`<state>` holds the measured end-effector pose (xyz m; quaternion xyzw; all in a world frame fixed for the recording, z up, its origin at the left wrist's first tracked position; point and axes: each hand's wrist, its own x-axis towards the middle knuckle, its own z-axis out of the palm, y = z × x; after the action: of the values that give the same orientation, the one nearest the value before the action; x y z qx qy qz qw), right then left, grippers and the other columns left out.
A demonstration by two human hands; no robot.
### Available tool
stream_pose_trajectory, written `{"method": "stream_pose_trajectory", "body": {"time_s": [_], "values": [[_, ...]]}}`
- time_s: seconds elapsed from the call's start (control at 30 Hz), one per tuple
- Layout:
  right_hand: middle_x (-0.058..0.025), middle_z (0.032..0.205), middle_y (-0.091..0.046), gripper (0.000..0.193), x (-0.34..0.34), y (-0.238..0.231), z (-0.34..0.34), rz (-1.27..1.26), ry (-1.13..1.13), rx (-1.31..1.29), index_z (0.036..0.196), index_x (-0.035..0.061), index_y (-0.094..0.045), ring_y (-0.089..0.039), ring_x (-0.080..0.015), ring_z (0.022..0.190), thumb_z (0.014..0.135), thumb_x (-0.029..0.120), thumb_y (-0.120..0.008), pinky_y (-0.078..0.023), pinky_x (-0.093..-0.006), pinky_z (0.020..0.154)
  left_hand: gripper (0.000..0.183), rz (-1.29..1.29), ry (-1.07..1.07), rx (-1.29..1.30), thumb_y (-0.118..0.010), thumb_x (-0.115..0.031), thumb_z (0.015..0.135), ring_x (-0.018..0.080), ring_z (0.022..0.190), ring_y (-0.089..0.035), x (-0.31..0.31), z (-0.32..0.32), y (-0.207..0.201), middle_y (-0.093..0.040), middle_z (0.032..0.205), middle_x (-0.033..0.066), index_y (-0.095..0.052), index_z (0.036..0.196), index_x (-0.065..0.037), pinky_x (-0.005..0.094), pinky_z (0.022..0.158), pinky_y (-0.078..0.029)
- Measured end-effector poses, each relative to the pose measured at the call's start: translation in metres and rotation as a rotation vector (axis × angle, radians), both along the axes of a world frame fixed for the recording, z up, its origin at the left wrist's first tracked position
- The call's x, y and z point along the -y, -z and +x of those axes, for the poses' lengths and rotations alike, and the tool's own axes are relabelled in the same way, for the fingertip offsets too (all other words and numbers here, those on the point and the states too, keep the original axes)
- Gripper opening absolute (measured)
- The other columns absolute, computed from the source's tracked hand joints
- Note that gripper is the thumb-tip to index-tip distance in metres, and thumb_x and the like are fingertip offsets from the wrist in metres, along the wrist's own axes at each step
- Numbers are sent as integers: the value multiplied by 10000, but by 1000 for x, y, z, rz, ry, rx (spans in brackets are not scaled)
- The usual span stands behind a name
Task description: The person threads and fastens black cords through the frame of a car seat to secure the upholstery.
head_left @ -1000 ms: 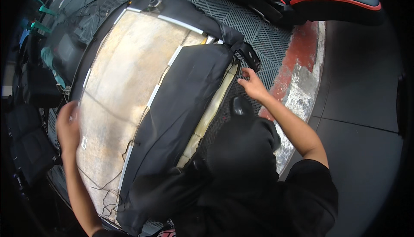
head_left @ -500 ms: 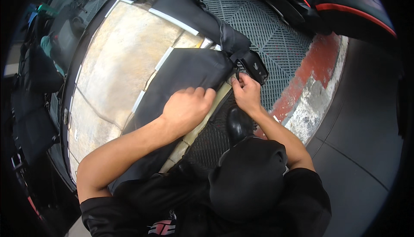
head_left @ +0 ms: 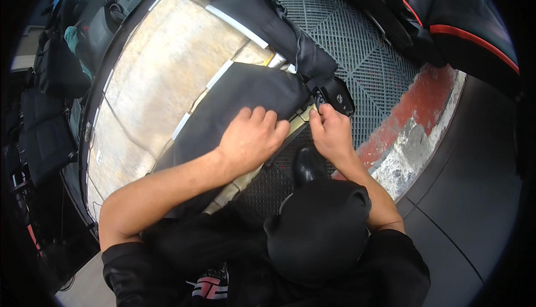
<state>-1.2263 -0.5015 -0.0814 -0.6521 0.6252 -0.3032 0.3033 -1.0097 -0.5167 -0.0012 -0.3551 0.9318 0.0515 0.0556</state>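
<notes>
An upturned seat cushion lies in front of me, its pale backing (head_left: 162,44) bare beyond a black seat cover (head_left: 254,83). My left hand (head_left: 254,136) rests on the cover near its close edge, fingers curled and closed, the fingertips hidden from view. Beside it, my right hand (head_left: 332,131) pinches the cover's edge at the right corner, thumb against forefinger. A yellowish foam strip (head_left: 298,122) runs along that edge, between the two hands. Just past my right fingers sits a black plastic part (head_left: 340,96).
My bent knee (head_left: 318,229) and black shoe (head_left: 309,164) are close below my right hand. Grey-green grid matting (head_left: 368,44) covers the floor beyond, bordered by a worn red-and-white curb (head_left: 416,122). Black seats with red trim (head_left: 469,30) stand at the upper right.
The view has shifted slightly, so the cushion appears farther right. The left hand's fingers are curled a little differently on the cover. My right hand keeps pinching at the corner.
</notes>
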Motion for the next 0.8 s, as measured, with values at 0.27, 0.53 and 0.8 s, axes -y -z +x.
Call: {"method": "stream_pose_trajectory", "body": {"time_s": [0.27, 0.53, 0.8], "values": [[-174, 628, -570, 271, 2, -5, 0, -14, 34, 152, 740, -14, -534, -575, -342, 543, 936, 148, -626, -447, -432, 543, 326, -85, -33, -130, -686, -211, 795, 231, 850, -518, -7, 1, 14, -498, 934, 55, -641, 1109, -138, 348, 641, -444], [-65, 553, -440, 285, -10, 12, -2, 83, 144, 362, 717, -9, -512, -414, -111, 520, 938, 124, -635, -375, -338, 503, 353, -211, -30, -54, -654, -235, 847, 216, 868, -495, -7, -12, 16, -489, 906, 49, -719, 1177, -129, 341, 712, -401], [-27, 558, -505, 225, -8, 2, -1, 156, 199, 475, 821, -29, -640, -426, -64, 528, 948, 156, -661, -375, -296, 492, 308, 182, -205, 158, -597, -153, 859, 239, 593, -703, -12, -72, 7, -718, 744, 128, -661, 1090, 41, 411, 600, -521]]}}
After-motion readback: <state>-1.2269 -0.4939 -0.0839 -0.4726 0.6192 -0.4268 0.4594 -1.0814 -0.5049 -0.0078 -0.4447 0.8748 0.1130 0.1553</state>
